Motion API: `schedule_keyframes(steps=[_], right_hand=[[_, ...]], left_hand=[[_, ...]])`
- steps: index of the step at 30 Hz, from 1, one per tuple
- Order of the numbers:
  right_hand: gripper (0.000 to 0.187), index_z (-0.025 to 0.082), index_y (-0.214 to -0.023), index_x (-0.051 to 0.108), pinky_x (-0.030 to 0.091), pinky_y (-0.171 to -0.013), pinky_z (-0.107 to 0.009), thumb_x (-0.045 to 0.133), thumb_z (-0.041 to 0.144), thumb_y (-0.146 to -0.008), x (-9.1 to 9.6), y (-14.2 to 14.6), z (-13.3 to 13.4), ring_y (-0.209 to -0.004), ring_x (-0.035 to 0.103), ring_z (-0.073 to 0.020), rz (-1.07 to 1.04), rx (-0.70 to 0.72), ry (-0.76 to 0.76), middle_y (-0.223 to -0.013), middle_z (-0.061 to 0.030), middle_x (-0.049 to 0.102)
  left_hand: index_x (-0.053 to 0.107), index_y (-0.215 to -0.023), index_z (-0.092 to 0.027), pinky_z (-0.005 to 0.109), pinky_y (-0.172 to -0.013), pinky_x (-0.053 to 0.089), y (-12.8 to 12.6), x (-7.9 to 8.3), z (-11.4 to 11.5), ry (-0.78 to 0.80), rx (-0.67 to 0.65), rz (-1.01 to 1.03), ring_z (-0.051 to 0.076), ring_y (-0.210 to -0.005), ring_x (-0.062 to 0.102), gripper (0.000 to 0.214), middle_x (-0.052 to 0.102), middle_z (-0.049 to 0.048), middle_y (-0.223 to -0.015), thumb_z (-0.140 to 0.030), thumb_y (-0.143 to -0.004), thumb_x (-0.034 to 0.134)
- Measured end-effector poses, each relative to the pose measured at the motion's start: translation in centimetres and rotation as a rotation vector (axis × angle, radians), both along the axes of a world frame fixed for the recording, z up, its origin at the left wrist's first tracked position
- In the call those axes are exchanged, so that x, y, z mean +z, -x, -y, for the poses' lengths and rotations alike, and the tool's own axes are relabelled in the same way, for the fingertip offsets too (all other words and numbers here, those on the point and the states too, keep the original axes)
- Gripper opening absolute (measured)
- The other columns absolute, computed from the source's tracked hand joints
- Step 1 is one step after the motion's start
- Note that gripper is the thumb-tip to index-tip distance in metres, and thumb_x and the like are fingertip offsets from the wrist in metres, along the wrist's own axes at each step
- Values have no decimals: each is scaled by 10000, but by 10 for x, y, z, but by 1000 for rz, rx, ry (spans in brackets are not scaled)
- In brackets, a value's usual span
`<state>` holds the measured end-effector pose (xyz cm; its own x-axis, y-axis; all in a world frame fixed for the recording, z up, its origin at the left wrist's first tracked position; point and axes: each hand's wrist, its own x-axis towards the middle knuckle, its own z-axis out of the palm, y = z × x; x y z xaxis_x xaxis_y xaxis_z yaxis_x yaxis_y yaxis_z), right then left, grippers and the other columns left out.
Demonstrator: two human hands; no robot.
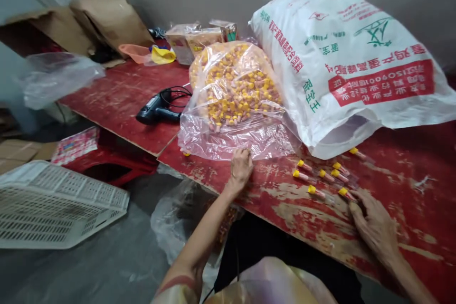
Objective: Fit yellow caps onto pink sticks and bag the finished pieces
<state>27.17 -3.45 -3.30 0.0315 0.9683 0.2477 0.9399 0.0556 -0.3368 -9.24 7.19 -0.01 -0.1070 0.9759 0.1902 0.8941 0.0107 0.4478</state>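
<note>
A clear plastic bag [233, 140] full of small yellow-capped tubes [245, 83] lies on the red table. At the bag's near edge, my left hand [242, 166] is closed, with the plastic pinched in its fingers. My right hand [374, 221] rests low on the table to the right, thumb and fingers closed around a small yellow-capped tube [345, 193] with pinkish contents. Several more loose tubes [326, 175] are scattered just beyond that hand, most with their caps toward the left. My right fingertips partly hide the tube they hold.
A large white woven sack [356, 57] with red and green print stands behind the loose tubes. Left of the bag lies a black blow-dryer-shaped tool [155, 109] with a cord. Small boxes [194, 38] stand behind. A white plastic crate [60, 204] is at the lower left.
</note>
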Motion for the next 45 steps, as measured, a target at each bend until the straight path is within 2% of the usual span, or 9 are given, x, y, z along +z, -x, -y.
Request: schedule_keyframes(steps=[5, 12, 19, 25, 31, 35, 40, 43, 45], right_hand=[[458, 174, -1164, 550, 436, -858, -468, 316, 463, -897, -10, 12, -8, -1043, 556, -315, 32, -30, -145, -1164, -142, 607], [376, 198, -1005, 615, 430, -855, -453, 341, 434, -900, -1, -7, -21, -1003, 582, -297, -9, 3, -220, -1106, -119, 629], [341, 188, -940, 644, 425, -858, -420, 363, 378, -911, 21, -12, -70, -1002, 572, -264, 83, -20, -224, -1032, -105, 658], [329, 133, -1069, 624, 413, -915, -375, 351, 249, -925, 42, -13, -153, -1056, 521, -242, 222, -83, -34, -1146, -128, 611], [329, 79, -1124, 599, 433, -847, -368, 378, 136, -887, 47, -6, -236, -1047, 534, -271, 223, -167, 98, -1149, -204, 586], [367, -55, -1157, 544, 426, -837, -451, 387, 43, -841, 41, -2, -262, -1076, 524, -345, 184, -258, 162, -1125, -311, 566], [340, -6, -1107, 585, 418, -865, -448, 505, 176, -832, 46, -10, -255, -1080, 533, -346, 139, -248, 193, -1137, -275, 584], [298, 106, -1039, 613, 430, -858, -411, 540, 291, -817, 55, -13, -229, -1039, 558, -300, 129, -223, 189, -1086, -177, 630], [278, 147, -1005, 590, 460, -802, -379, 523, 339, -815, 59, -10, -199, -919, 595, -248, -35, -222, 125, -993, -118, 647]], left_hand=[[662, -877, -130, 421, -873, 417, 35, 1, -50, 31, 71, -132, 303, -1027, 522, 269, 618, 183, -1011, -119, -845, 396], [416, -1358, -59, 433, -1057, 255, 48, -2, -103, -80, 92, -255, 308, -1347, 291, 526, 384, 212, -1425, -89, -834, 375], [643, -1041, -142, 388, -948, 335, 31, 2, -159, -27, -158, -344, 282, -1096, 495, 337, 597, 170, -1142, -151, -889, 342], [633, -904, -118, 417, -847, 374, 17, 3, -179, -10, -239, -370, 329, -1031, 498, 317, 580, 205, -1058, -107, -849, 321], [608, -780, -133, 382, -757, 429, 25, 12, -147, 24, -78, -315, 282, -888, 574, 262, 572, 189, -1051, -97, -815, 351], [594, -728, -157, 371, -787, 468, 23, 24, -101, -79, 39, 271, 238, -833, 606, 113, 628, 112, -888, -253, -762, 545], [591, -730, -161, 313, -722, 508, -6, 28, -32, 68, 57, 1295, 153, -657, 628, 260, 640, -1, -669, -323, -594, 743], [586, -660, -155, 230, -628, 485, -32, 28, -2, 126, 160, 1591, 102, -597, 603, 302, 626, -33, -635, -233, -472, 810], [593, -654, -149, 189, -572, 453, -48, 28, 11, 181, 194, 1695, 83, -589, 593, 320, 628, -34, -644, -197, -440, 827]])
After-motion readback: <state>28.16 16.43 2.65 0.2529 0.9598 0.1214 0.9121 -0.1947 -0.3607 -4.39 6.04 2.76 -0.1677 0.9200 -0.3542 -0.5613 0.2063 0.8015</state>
